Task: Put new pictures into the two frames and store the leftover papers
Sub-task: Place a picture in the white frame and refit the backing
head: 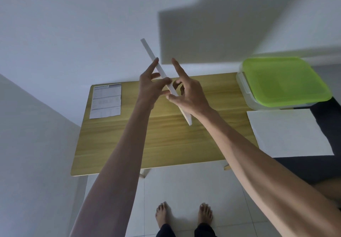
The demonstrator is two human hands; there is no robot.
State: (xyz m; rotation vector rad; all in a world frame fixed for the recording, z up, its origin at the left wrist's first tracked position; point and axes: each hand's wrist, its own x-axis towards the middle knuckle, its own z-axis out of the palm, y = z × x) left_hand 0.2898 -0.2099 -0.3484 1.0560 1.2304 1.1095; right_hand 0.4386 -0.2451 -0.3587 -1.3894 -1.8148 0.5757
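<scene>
**Head view: one frame in hand, papers not yet stored**

Head camera looks down on a wooden table (pixel 166 140), the largest thing in sight. To its right sits a clear storage box with a green lid (pixel 284 81), lid on, and just in front of that box lies a blank white sheet (pixel 289 132). A printed specification sheet (pixel 106 101) rests at the table's far left corner. Both papers lie out loose, so the storing looks undone.

Only one white picture frame (pixel 160 70) shows; it is held edge-on in the air above the table, so whether a new picture is inside cannot be told. A second frame is not in view.

Left hand (pixel 149 87) pinches the frame's edge, index finger stretched along it. Right hand (pixel 186 94) grips the same frame lower down with curled fingers and thumb, its index finger raised free.
</scene>
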